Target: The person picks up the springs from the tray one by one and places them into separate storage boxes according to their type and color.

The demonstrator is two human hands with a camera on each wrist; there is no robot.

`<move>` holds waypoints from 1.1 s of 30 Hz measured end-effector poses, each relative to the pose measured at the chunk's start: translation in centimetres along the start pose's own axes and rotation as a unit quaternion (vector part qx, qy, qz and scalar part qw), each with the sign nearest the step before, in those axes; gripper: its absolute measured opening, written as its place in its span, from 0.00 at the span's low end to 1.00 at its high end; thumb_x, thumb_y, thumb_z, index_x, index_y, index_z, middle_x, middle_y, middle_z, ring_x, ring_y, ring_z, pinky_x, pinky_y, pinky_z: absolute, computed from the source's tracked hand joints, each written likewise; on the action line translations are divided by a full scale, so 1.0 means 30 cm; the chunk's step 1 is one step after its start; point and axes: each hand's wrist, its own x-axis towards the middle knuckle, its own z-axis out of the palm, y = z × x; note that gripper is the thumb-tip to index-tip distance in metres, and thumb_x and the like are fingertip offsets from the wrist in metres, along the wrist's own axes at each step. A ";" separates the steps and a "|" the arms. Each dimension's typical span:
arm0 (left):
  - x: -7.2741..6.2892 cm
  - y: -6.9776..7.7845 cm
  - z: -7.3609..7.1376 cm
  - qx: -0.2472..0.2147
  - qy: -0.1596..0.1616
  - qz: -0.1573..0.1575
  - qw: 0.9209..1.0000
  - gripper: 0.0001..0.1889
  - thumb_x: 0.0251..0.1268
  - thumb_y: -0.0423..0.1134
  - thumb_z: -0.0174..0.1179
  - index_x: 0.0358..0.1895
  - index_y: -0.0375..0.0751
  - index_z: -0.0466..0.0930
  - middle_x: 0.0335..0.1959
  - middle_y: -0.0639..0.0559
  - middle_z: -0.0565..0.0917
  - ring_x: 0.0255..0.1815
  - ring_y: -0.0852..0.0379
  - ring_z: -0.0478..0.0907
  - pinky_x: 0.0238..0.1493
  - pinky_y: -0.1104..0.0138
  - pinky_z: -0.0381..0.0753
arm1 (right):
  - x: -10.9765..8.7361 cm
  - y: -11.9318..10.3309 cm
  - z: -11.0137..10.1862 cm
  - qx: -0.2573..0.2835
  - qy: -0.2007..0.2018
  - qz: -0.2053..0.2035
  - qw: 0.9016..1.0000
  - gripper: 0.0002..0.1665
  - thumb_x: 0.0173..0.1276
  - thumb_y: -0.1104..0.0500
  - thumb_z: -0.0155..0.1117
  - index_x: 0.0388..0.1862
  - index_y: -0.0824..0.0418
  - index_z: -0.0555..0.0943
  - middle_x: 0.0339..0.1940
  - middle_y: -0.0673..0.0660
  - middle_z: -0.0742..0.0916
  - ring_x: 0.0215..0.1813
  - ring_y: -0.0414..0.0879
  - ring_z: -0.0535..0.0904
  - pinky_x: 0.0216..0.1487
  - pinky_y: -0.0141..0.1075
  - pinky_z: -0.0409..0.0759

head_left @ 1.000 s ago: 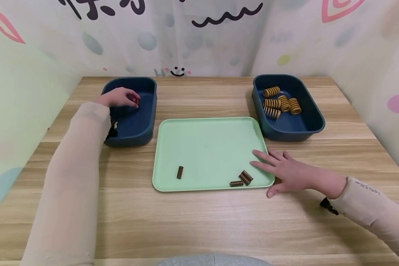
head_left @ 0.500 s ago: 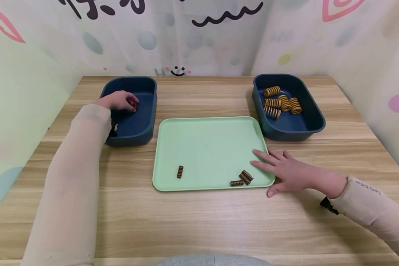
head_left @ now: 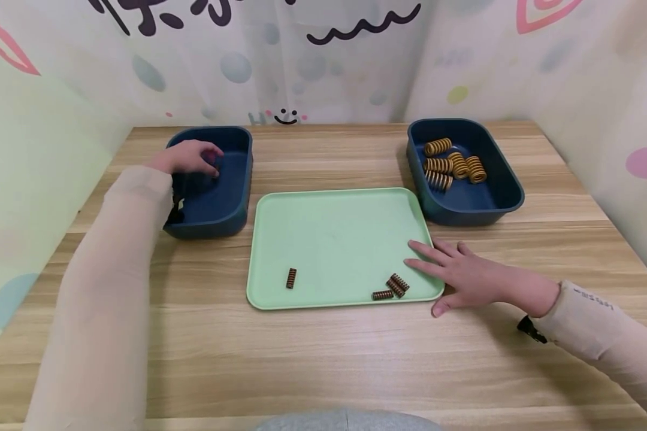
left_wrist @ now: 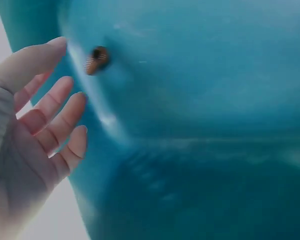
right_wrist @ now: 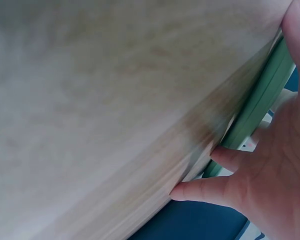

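My left hand (head_left: 190, 158) is inside the left dark blue bin (head_left: 236, 200), thumb and fingers parted. In the left wrist view a small coppery spring (left_wrist: 97, 60), blurred, shows just off the fingertips, with a gap between it and the hand. My right hand (head_left: 466, 278) lies spread over the right edge of the light green tray (head_left: 334, 239), two fingers on the tray and the thumb beside its corner. On the tray, one small dark copper spring (head_left: 291, 278) lies at the lower left, and several more (head_left: 382, 295) are grouped at the lower right.
A second dark blue bin (head_left: 480, 212) stands at the back right with several larger golden springs (head_left: 438, 146) in it. Everything stands on a wood-grain table (head_left: 323, 353), with a patterned curtain (head_left: 345, 72) behind it.
My left hand held the small spring inside the left bin earlier; its fingers have since parted and let it go. My right hand stays at the tray's edge.
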 end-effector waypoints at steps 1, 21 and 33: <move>-0.005 0.010 -0.009 0.004 0.007 0.006 1.000 0.28 0.61 0.39 0.56 0.62 0.29 0.62 0.56 0.27 0.67 0.56 0.35 0.64 0.58 0.45 0.60 | 0.000 0.001 0.002 -0.001 0.001 -0.001 1.000 0.51 0.53 0.29 0.55 0.69 0.56 0.60 0.72 0.62 0.55 0.67 0.69 0.55 0.49 0.69 0.61; -0.111 0.427 -0.033 0.058 0.039 0.206 0.976 0.27 0.61 0.35 0.57 0.64 0.36 0.64 0.59 0.40 0.70 0.48 0.45 0.72 0.51 0.54 0.70 | -0.002 -0.001 -0.001 0.011 -0.004 0.008 1.000 0.51 0.53 0.30 0.57 0.70 0.55 0.59 0.73 0.61 0.54 0.67 0.70 0.53 0.50 0.71 0.58; -0.198 0.558 0.089 0.081 0.003 0.297 0.951 0.25 0.57 0.38 0.62 0.59 0.38 0.70 0.56 0.46 0.74 0.46 0.51 0.73 0.50 0.59 0.72 | 0.001 0.002 0.001 0.012 -0.011 0.014 1.000 0.51 0.53 0.31 0.58 0.70 0.55 0.58 0.73 0.61 0.53 0.68 0.70 0.52 0.51 0.71 0.57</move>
